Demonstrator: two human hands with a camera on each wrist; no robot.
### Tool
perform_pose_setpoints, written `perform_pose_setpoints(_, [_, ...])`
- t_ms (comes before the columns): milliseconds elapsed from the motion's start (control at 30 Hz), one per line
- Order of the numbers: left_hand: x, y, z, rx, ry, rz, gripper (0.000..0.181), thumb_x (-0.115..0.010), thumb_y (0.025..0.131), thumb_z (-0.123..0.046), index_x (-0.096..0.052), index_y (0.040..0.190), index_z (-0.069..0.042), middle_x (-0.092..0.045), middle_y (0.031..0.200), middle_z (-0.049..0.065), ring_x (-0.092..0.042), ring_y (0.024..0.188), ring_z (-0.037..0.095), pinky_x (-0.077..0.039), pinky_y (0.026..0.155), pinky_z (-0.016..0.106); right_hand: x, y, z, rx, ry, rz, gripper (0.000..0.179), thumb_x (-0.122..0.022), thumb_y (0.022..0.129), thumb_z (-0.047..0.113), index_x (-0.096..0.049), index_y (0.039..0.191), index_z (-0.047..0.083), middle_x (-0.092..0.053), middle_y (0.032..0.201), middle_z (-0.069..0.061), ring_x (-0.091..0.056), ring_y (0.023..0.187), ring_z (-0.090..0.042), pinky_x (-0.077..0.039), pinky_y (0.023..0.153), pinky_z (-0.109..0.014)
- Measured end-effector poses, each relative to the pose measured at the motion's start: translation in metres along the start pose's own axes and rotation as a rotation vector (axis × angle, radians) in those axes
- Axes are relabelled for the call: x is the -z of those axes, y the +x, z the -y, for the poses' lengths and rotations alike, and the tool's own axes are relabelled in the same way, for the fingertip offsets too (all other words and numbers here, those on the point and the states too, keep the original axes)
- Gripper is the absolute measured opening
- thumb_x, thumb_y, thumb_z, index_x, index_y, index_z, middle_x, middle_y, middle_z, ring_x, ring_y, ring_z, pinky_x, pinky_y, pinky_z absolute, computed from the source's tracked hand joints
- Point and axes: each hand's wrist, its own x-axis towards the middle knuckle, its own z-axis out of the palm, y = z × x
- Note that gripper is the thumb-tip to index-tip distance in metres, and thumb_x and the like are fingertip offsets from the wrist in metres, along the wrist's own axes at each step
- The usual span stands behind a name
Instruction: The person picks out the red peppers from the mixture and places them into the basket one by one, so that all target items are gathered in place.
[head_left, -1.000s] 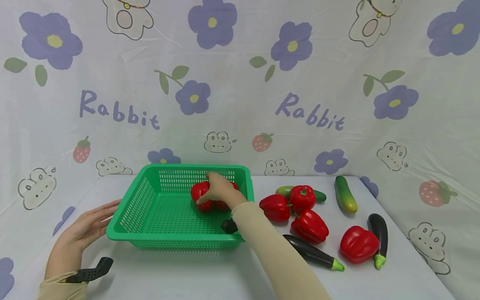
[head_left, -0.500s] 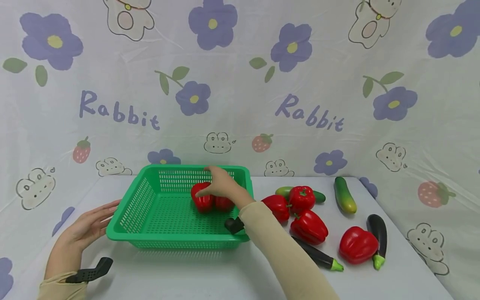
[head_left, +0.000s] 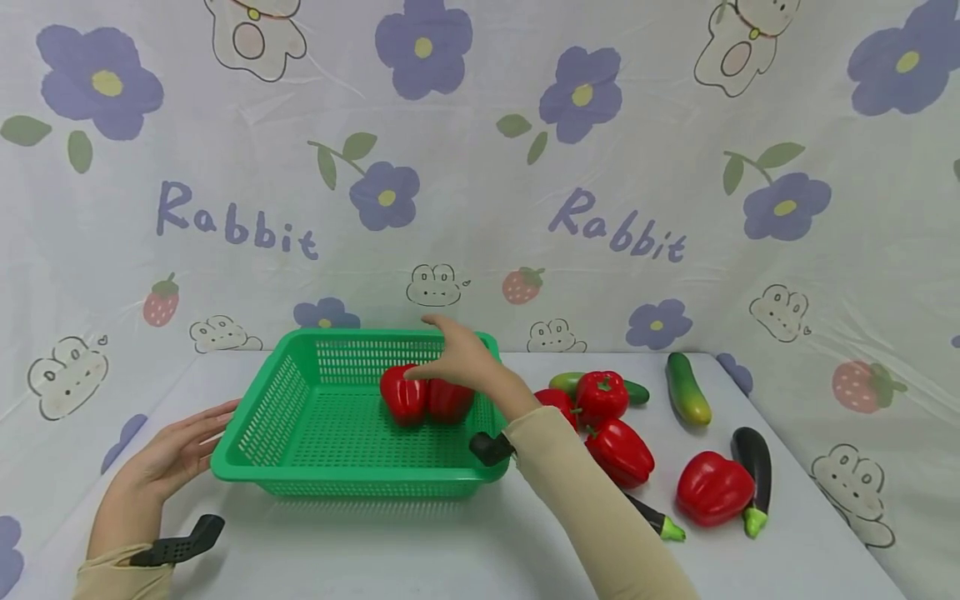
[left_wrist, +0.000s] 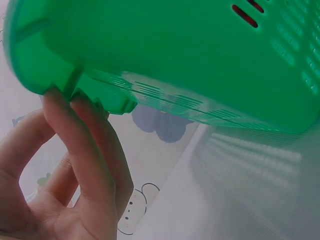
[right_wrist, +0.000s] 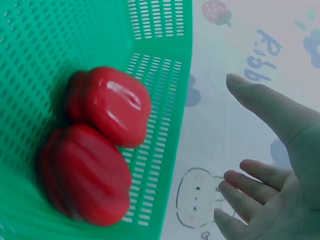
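Your right hand is spread, holding nothing, apart from the two peppers in the basket; left hand loose, fingertips at its rim. Peppers look light, firm, slick — grip round the sides. Basket's likely bendy plastic — hold the rim.

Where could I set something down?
The green basket is bare inside, left of its two red peppers. The white table has room before the basket, between the left wrist camera and right sleeve. Right of the basket is crowded with other peppers, cucumbers and eggplants.
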Motion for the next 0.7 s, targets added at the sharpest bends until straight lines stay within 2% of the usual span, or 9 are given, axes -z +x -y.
perform_pose_setpoints(467, [0.0, 0.0, 0.0, -0.006, -0.003, 0.011, 0.033, -0.047, 0.103, -0.015, -0.073, 0.106, -0.035, -0.07, 0.109, -0.019, -0.065, 0.1, 0.002, -0.057, 0.084, 0.027, 0.021, -0.022, -0.018, 0.005, 0.039, -0.094, 0.089, -0.083, 0.076, 0.036, -0.036, 0.15, 0.019, -0.041, 0.153, -0.004, -0.041, 0.14, -0.028, -0.042, 0.108, -0.053])
perform_pose_setpoints(700, [-0.002, -0.002, -0.002, -0.017, -0.014, 0.027, 0.034, -0.046, 0.104, -0.013, -0.073, 0.107, -0.034, -0.071, 0.109, -0.019, -0.066, 0.101, 0.003, -0.057, 0.084, 0.027, 0.034, -0.036, -0.024, -0.039, 0.058, -0.128, 0.088, -0.08, 0.077, 0.042, -0.035, 0.15, 0.025, -0.039, 0.154, -0.003, -0.039, 0.141, -0.03, -0.044, 0.104, -0.058])
